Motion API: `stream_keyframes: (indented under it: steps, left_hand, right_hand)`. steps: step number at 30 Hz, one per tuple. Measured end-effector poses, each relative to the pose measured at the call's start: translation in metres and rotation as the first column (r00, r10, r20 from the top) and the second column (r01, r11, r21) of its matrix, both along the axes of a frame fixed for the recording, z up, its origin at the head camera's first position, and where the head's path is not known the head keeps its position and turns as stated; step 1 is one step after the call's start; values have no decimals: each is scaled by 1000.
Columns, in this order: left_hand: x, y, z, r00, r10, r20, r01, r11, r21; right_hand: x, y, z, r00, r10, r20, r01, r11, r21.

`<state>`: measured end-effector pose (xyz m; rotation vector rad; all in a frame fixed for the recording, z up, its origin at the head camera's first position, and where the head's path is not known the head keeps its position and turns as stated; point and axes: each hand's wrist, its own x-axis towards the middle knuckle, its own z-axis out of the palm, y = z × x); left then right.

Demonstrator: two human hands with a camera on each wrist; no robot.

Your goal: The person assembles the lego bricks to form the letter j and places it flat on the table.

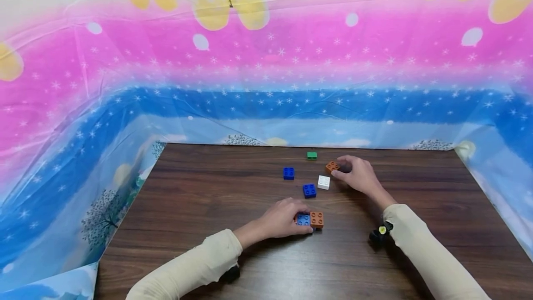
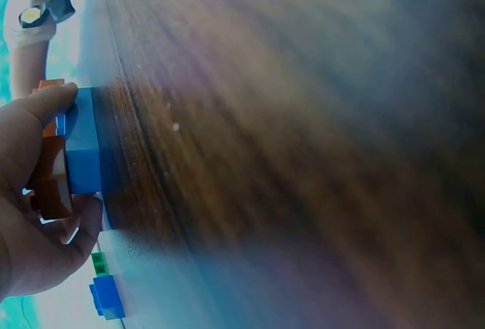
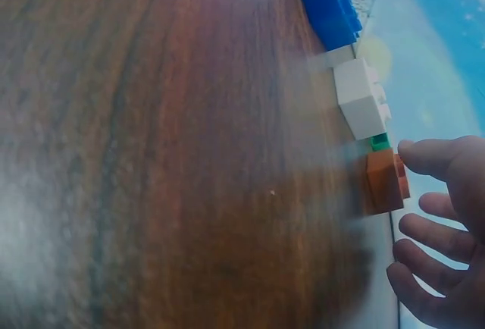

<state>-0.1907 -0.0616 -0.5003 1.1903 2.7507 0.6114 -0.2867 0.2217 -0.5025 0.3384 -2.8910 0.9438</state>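
A cream left sleeve (image 1: 187, 263) lies nearest the camera, running up to the left hand (image 1: 276, 219), whose grip is clamped on a set of joined blocks (image 1: 311, 220) on the tabletop (image 1: 200, 175), thumb on the near side and fingers on the far side. Light blue and orange studs show on top, and the left wrist view shows a blue block beneath. The set looks like light, stiff plastic, smooth but hard to damage; its weak point is probably the stud joints, so a low hold on the bottom block should keep it from twisting apart.

Beyond it, going right, come a far blue block (image 1: 288, 173), a nearer blue block (image 1: 309, 190), a small green block (image 1: 312, 156) at the back and a white block (image 1: 324, 182).

Just right of the white one sits a loose orange block (image 1: 332, 166), studs up. The right hand (image 1: 359, 175) is at it with its grip apart, thumb and forefinger at its right-hand corners; whether they touch, I cannot tell. It should feel nearly weightless and rigid, best pinched across two opposite side walls, below the studs. A right sleeve (image 1: 433, 253) follows.
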Motion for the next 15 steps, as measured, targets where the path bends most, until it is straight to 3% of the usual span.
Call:
stream_keyframes:
  steps: [15]
  left_hand:
    - [2,1,3,1000,14,26,-14,1000,-4]
  right_hand:
    - [-4,-6,-15,999,-24,-29,24,1000,6]
